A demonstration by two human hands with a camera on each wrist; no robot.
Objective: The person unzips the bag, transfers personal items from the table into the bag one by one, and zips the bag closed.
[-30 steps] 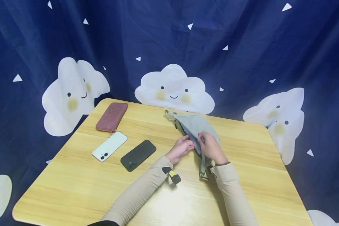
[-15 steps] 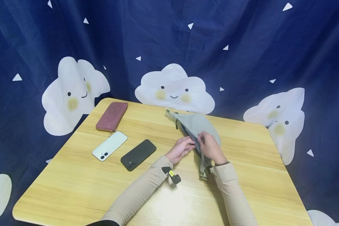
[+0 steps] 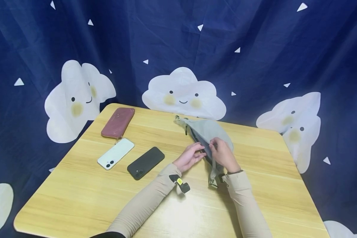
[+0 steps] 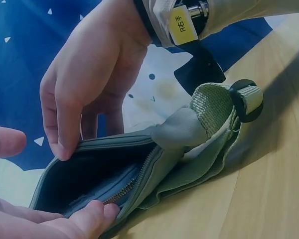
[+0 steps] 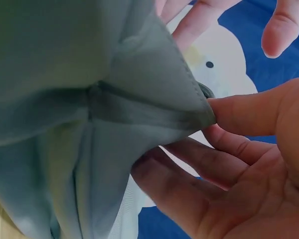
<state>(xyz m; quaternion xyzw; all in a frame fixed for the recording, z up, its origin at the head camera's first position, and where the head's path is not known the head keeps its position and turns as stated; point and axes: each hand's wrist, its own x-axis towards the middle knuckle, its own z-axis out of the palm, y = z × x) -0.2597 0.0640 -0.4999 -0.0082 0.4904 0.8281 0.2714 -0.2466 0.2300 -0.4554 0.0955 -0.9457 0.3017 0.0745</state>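
Note:
A grey-green waist bag (image 3: 208,129) stands on the table with its zipped opening spread apart, facing my left hand. My right hand (image 3: 224,154) pinches the far edge of that opening between thumb and fingers, as the right wrist view shows up close. Fairly straight fingers of my left hand (image 3: 190,157) touch the near zipper edge (image 4: 127,189); its thumb stays apart from the cloth. Inside the opening lies a grey-blue lining (image 4: 102,191); the bag's depth is dark. The strap (image 4: 212,112) with a dark buckle (image 4: 246,100) hangs at the bag's near end.
To the left lie a black phone (image 3: 145,163), a white phone (image 3: 116,154) and a dark red zip wallet (image 3: 118,122), all flat on the wooden table (image 3: 77,198). Behind the table hangs a dark blue curtain (image 3: 172,39) with cloud prints.
My right hand and the bag edge it pinches have shifted slightly to the right, widening the opening a little. The left hand's fingers have spread slightly at the near edge.

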